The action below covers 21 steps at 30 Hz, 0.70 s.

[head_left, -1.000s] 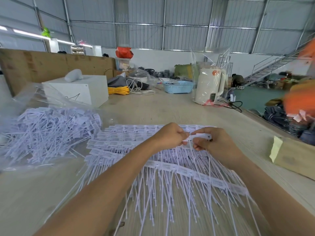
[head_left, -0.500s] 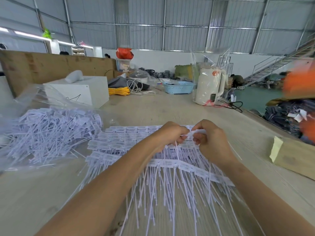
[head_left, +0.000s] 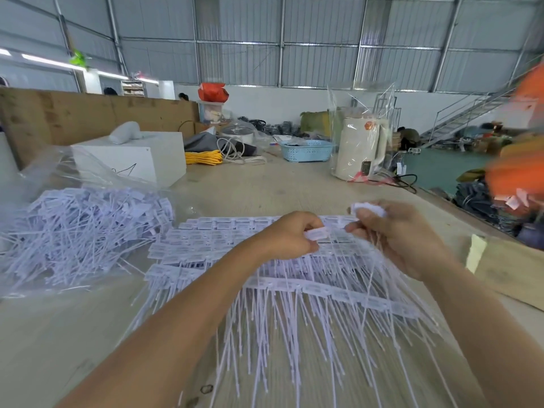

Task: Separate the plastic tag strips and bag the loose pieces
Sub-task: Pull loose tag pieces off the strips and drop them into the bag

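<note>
- The left hand (head_left: 290, 235) is curled closed, pinching the white head of one plastic tag (head_left: 316, 233) between thumb and fingers, just above the far rows of the tag strips.
- The right hand (head_left: 403, 234), at 3 o'clock of the left and close beside it, is closed round a small bunch of loose tags (head_left: 368, 209); their white heads stick out above the fingers and thin tails hang down from the palm.
- A small gap shows between the two hands; whether the left hand's tag is already free of its strip I cannot tell.
- The tag strips (head_left: 329, 290) lie flat on the bench (head_left: 73, 334) directly under both hands, stacked in overlapping rows, heads in bands across and long thin tails fanning toward 6 o'clock.
- At 9 o'clock of the hands lies a clear plastic bag (head_left: 44, 178) with a heap of loose separated pieces (head_left: 82, 228) in and on it, just beside the strips.
- At 3 o'clock, near the bench edge, sits a cardboard box (head_left: 506, 269) with a pale yellow flap.
- At 11 o'clock stands a white box (head_left: 132, 157); at 12 o'clock a coil of yellow cord (head_left: 204, 157) and a blue basket (head_left: 306, 150); at 1 o'clock a white kettle (head_left: 359, 148) wrapped in clear film.
- An orange blur (head_left: 518, 172) fills the right edge at 2 o'clock.
</note>
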Motion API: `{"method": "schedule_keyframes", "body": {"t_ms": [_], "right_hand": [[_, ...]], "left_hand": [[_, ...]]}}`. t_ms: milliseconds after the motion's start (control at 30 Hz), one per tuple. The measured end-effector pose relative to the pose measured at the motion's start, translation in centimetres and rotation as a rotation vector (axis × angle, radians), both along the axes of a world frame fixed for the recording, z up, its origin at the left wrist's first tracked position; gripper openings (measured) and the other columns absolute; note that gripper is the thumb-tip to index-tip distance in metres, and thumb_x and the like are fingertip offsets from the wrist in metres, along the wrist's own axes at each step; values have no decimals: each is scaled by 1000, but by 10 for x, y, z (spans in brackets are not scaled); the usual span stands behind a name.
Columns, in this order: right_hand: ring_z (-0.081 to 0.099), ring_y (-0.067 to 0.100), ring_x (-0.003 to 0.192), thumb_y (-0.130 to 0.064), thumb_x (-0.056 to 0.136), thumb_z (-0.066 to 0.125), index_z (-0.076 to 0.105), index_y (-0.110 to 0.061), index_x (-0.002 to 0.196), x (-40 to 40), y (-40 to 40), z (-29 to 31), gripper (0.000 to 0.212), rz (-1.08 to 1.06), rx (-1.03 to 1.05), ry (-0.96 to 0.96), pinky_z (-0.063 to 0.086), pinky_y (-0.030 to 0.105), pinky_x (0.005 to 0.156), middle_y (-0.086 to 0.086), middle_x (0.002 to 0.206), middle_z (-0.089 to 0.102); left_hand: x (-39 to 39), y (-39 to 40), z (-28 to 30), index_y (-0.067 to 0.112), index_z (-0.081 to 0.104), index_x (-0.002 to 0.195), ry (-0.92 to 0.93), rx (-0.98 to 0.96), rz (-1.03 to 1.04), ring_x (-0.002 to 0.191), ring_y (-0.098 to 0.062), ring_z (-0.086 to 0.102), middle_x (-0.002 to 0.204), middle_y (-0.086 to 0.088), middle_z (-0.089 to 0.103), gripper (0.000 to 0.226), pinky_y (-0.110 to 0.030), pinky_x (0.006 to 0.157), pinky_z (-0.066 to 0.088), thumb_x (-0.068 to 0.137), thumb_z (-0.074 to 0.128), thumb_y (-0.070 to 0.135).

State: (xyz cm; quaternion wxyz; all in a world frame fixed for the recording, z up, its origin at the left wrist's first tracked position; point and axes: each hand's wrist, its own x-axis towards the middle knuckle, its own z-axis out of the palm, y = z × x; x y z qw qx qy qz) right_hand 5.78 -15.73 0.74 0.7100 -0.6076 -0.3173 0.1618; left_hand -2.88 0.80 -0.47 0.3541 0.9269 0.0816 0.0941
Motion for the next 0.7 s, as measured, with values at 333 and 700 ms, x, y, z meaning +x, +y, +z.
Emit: {"method": "schedule_keyframes", "body": {"t_ms": [333, 700], "right_hand": [[63, 19, 66, -3, 91, 57, 55, -8, 90, -18, 27, -30, 5, -140, -307, -300, 55, 29, 63, 14, 81, 65], [52, 0, 42, -5, 90, 59, 56, -6, 91, -13, 19, -17, 4, -317, -224, -431, 36, 9, 40, 8, 66, 60]], "left_hand": [[3, -1, 1, 24, 40, 104, -71, 52, -18, 83, -12, 47, 88, 8, 44, 53, -30, 74, 44, 71, 82, 22], [-8, 1, 13, 25, -26, 145, 513, 472, 104, 145, -32, 3, 158, -10, 0, 145, -55, 114, 18, 55, 84, 53]]}}
